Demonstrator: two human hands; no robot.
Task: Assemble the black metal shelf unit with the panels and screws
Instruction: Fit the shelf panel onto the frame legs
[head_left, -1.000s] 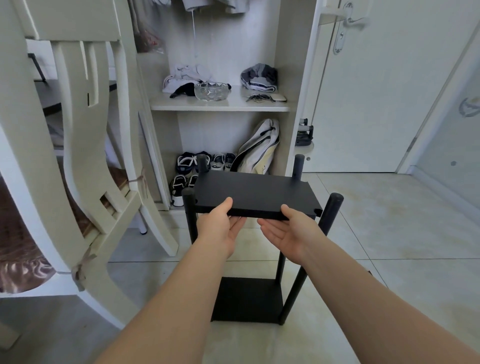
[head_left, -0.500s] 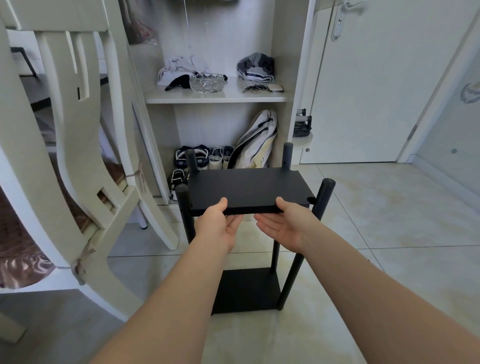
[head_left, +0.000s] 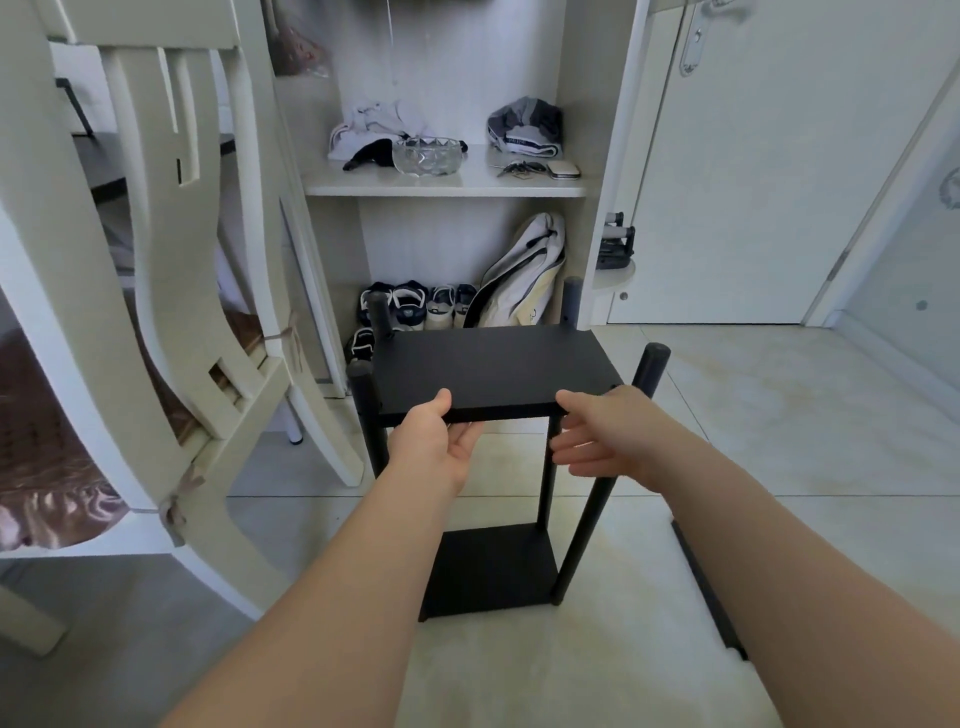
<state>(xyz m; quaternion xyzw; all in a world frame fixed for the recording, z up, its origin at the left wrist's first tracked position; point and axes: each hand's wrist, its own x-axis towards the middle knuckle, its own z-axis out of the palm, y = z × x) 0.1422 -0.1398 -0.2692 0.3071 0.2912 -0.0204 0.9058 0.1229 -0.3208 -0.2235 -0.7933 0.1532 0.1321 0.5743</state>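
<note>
The tiled floor (head_left: 779, 441) fills the lower part of your view, with a white chair (head_left: 171, 312) close on your left and an open cupboard (head_left: 597, 156) straight ahead. The black shelf unit (head_left: 545, 483) stands upright on the floor in front of the cupboard, between the chair and your right arm. Its top panel (head_left: 493, 369) sits level among the four posts (head_left: 644, 379), whose tips rise above it at the corners. The bottom panel (head_left: 488, 571) lies low near the floor between the same posts. A long black strip (head_left: 706, 587) lies on the tiles to your right, partly hidden by your forearm.

Your left hand (head_left: 431, 441) grips the panel's near edge, thumb on top and fingers underneath. Your right hand (head_left: 608, 436) is at the near right corner, fingers straight and spread below the edge; you cannot tell whether it touches the panel. Shoes (head_left: 415, 306) line the cupboard bottom, and a glass bowl (head_left: 427, 156) sits on its shelf.
</note>
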